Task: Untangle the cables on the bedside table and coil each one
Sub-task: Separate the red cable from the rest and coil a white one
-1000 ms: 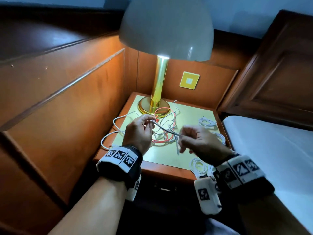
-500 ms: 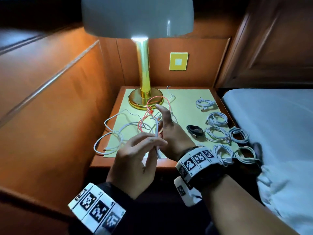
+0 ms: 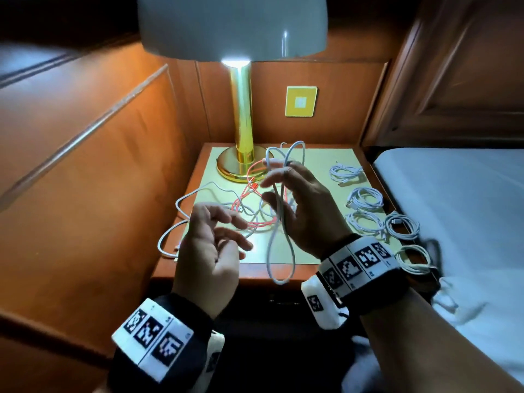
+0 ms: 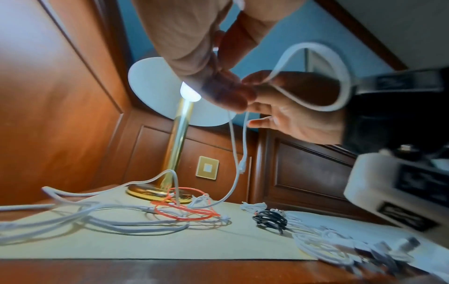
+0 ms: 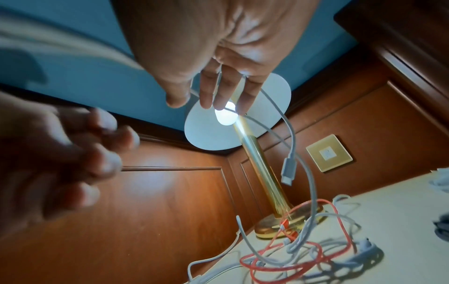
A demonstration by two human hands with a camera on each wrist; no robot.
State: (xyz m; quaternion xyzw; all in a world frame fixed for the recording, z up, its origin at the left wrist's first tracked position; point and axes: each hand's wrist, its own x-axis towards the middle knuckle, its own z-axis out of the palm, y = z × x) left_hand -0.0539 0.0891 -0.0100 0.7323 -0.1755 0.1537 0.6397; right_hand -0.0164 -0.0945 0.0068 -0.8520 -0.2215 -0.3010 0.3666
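**Right hand raised with a white cable looped over its fingers**

Since half a second ago the right hand (image 3: 304,207) has lifted off the tangle and now carries a white cable (image 3: 279,222) above the bedside table (image 3: 283,275); the left hand (image 3: 211,251) has let its fingers part and drawn slightly back. The right-hand fingers (image 3: 273,181) are spread and only lightly bent. The cable is draped over them in long loops: one loop rises past the fingertips toward the lamp (image 3: 241,137), another hangs down past the table's front edge. In the right wrist view the cable runs between the fingers (image 5: 226,90), and its plug (image 5: 287,171) dangles free in the air. The left hand is held palm-up just left of the hanging loop, fingers (image 3: 226,217) loosely curled; in the head view they grip nothing. In the left wrist view its fingertips (image 4: 226,92) lie close against the right hand and the cable, and contact cannot be judged there.

The tangle (image 3: 243,211), white strands mixed with a red cable (image 3: 255,222), lies at the table's middle in front of the lamp base, with white loops spilling over the left edge. Coiled white cables (image 3: 365,199) sit in rows along the right edge. A coiled black cable (image 4: 269,220) lies between tangle and coils. A square yellow wall plate (image 3: 300,101) is fixed to the panel behind the table.
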